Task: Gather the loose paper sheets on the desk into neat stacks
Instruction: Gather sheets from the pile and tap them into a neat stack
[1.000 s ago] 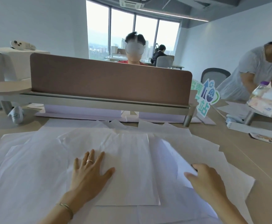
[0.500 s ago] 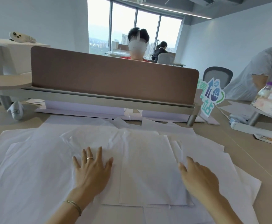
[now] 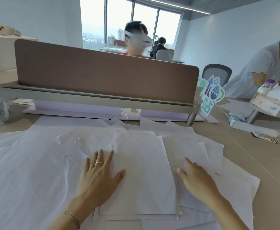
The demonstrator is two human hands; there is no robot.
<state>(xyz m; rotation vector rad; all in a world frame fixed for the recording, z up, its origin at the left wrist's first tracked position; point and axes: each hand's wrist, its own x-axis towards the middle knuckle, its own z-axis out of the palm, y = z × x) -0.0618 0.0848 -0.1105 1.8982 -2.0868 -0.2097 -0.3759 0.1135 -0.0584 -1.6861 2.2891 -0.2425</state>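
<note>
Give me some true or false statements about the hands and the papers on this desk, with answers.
1. The left hand lies flat on the papers. True.
2. The right hand grips a pen. False: it holds nothing, fingers spread over the sheets.
3. A ring is on the left hand. True.
4. The papers form one neat stack. False: they lie spread and overlapping.
5. A brown divider stands behind the papers. True.

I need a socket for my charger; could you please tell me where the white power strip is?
In the head view, the white power strip lies on the desk at the far right, beyond the paper sheets, just behind a small printed card.
</note>
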